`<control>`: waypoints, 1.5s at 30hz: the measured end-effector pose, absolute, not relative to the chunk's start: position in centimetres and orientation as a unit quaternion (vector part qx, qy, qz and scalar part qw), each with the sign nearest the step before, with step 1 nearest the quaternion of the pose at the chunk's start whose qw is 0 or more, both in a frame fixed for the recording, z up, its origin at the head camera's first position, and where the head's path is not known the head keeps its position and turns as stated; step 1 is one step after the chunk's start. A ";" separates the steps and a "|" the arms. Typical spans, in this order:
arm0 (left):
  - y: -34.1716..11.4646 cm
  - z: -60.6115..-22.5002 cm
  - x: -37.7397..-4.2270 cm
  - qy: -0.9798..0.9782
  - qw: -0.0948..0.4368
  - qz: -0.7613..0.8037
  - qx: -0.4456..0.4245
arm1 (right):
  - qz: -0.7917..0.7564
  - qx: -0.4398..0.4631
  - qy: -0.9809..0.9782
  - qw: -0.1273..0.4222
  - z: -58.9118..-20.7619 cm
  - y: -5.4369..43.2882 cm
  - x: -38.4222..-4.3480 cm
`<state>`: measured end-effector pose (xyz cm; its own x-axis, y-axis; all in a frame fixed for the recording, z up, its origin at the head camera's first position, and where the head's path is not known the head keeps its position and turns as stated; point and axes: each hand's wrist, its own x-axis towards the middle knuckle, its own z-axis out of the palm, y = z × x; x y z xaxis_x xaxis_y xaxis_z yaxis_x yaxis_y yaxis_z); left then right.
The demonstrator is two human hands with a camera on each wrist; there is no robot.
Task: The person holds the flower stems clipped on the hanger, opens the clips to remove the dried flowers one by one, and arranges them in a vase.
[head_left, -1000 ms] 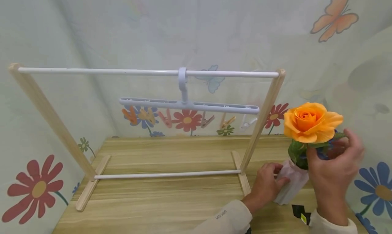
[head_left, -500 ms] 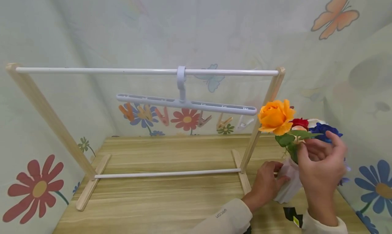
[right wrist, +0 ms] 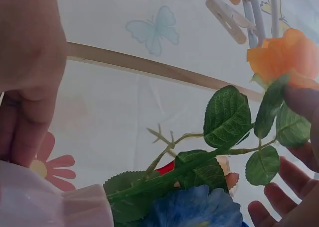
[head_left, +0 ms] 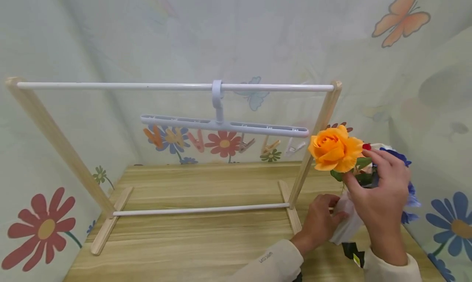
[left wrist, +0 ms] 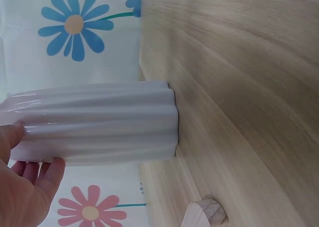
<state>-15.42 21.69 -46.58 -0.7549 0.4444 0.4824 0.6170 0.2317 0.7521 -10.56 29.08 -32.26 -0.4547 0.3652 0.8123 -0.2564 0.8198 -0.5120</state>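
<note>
A pale, ridged vase (left wrist: 99,122) stands on the table at the right, full of artificial flowers. My left hand (head_left: 320,220) grips it near its top, thumb on one side and fingers on the other. An orange rose (head_left: 333,148) leans left out of the vase on a green leafy stem (right wrist: 184,167). Around its bloom lies my right hand (head_left: 383,196): the thumb touches just under the petals and the loosely bent fingers stand apart from the stem in the right wrist view. Blue flowers (right wrist: 197,207) and a red one (head_left: 366,147) are partly hidden behind that hand.
Left of the vase stands a wooden rack (head_left: 321,122) with white rods. From its top rod hangs a pale blue hanger (head_left: 221,124) bearing several coloured clothespins (head_left: 196,140). A small black object (head_left: 352,251) lies by the right sleeve. Printed curtains enclose the wooden table (head_left: 206,245).
The orange rose has swung left, uncovering red, white and blue blooms behind it. My right hand has shifted left, then up to the rose bloom. My left hand keeps its hold on the vase.
</note>
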 end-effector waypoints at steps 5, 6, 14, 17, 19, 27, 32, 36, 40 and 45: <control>21.7 -46.6 -15.4 -0.784 0.080 -0.515 -0.338 | 0.277 -0.015 -0.808 0.520 -31.8 29.0 -11.1; 21.7 -46.6 -15.4 -0.783 0.079 -0.516 -0.338 | 0.272 -0.015 -0.811 0.518 -31.7 29.0 -11.1; 21.8 -46.7 -15.5 -0.777 0.085 -0.522 -0.342 | 0.263 -0.016 -0.821 0.506 -31.5 29.0 -11.6; 21.9 -46.7 -15.6 -0.778 0.086 -0.520 -0.341 | 0.258 -0.027 -0.824 0.503 -31.5 29.1 -11.6; 21.9 -46.7 -15.5 -0.781 0.084 -0.519 -0.337 | 0.254 -0.034 -0.827 0.500 -31.6 29.3 -11.5; 22.3 -46.8 -15.6 -0.797 0.070 -0.507 -0.320 | 0.235 -0.058 -0.825 0.511 -33.0 31.0 -11.2; 22.2 -46.6 -15.5 -0.801 0.056 -0.511 -0.307 | 0.220 -0.056 -0.830 0.510 -33.5 31.5 -11.0; 22.1 -46.4 -15.4 -0.802 0.051 -0.513 -0.302 | 0.200 -0.044 -0.836 0.510 -33.9 31.8 -10.8; 22.1 -46.5 -15.4 -0.798 0.051 -0.518 -0.302 | 0.181 -0.039 -0.839 0.512 -34.4 32.0 -10.8; 22.1 -46.6 -15.4 -0.796 0.057 -0.518 -0.307 | 0.181 -0.057 -0.843 0.504 -35.1 31.9 -10.8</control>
